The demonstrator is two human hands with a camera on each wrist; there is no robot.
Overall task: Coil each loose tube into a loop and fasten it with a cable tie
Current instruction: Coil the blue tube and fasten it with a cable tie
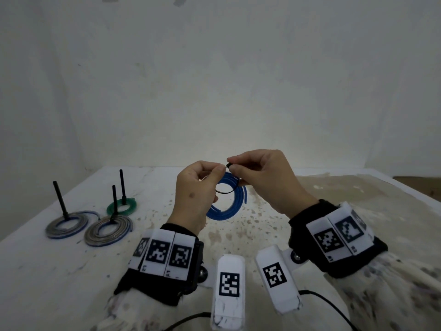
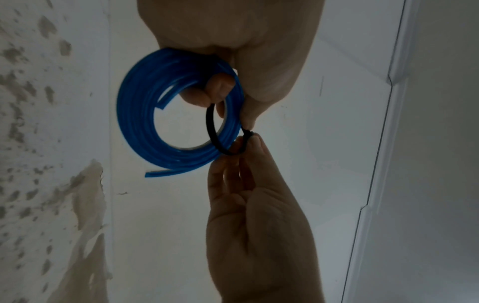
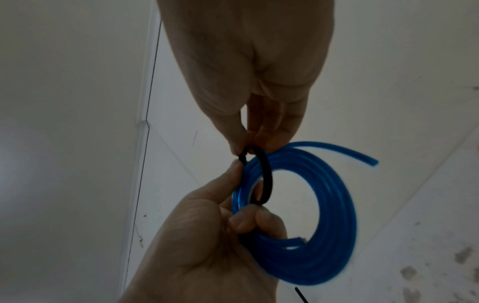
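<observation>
Both hands [image 1: 193, 194] [image 1: 265, 180] pinch black tie [image 2: 211, 131] round blue coil [image 1: 232, 206], above table [image 1: 71, 271].

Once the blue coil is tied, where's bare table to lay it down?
Bare table lies under and right of the blue coil, between it and the right hand. Near-left corner is free too. Far left is crowded: grey coils, green coil, upright ties.
</observation>
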